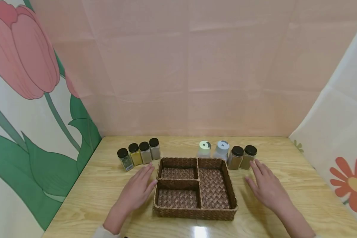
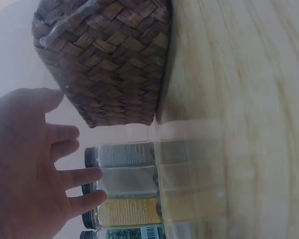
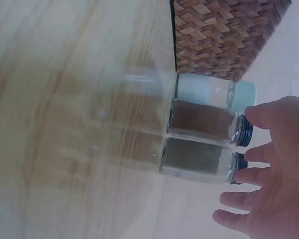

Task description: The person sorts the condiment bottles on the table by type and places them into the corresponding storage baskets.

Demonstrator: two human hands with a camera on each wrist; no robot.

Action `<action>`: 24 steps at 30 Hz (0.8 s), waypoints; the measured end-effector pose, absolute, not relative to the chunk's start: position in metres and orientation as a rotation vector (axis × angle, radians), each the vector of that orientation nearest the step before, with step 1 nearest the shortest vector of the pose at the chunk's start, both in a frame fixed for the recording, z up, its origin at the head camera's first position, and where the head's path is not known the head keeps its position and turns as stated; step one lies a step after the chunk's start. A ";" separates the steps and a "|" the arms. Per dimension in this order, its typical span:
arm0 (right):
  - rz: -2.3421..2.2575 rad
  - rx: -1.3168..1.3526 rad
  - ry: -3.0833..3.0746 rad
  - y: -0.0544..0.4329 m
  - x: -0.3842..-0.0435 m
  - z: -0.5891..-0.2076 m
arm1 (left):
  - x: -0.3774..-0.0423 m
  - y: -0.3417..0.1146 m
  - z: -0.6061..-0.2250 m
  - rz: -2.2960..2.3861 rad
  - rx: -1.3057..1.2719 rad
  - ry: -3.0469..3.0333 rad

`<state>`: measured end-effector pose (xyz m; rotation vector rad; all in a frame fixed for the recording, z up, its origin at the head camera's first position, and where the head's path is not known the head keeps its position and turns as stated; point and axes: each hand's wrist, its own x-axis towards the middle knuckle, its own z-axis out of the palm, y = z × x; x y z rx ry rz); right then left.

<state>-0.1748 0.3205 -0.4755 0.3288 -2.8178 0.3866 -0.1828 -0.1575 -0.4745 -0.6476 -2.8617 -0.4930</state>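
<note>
A brown woven basket [image 1: 193, 213] with three compartments stands on the table, and nothing lies in them. My left hand [image 1: 136, 190] is beside its left wall, fingers extended and holding nothing; in the left wrist view the thumb is close to the basket's edge, and I cannot tell whether it touches. Behind that hand stand several black-capped spice jars, among them a green one [image 1: 126, 161] and a yellow one [image 1: 135, 155]. To the basket's right, my right hand [image 1: 267, 188] has its fingers spread, near a black-capped jar of brownish powder [image 1: 248, 158]. A similar jar [image 1: 235, 158] stands beside it.
Behind the basket stand a jar with a pale green cap [image 1: 204, 148] and one with a light blue cap [image 1: 222, 148], their lower parts partly hidden. The wooden table [image 1: 89, 198] ends at a pink cloth backdrop [image 1: 184, 82], with printed cloths at both sides.
</note>
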 end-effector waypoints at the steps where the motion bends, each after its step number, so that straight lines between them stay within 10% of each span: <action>1: 0.395 0.322 -2.819 0.322 -0.176 -0.476 | -0.183 -0.157 -0.475 -0.507 -0.655 -2.860; 24: 0.606 0.227 -2.862 0.340 -0.204 -0.476 | -0.182 -0.151 -0.482 -0.622 -0.793 -2.823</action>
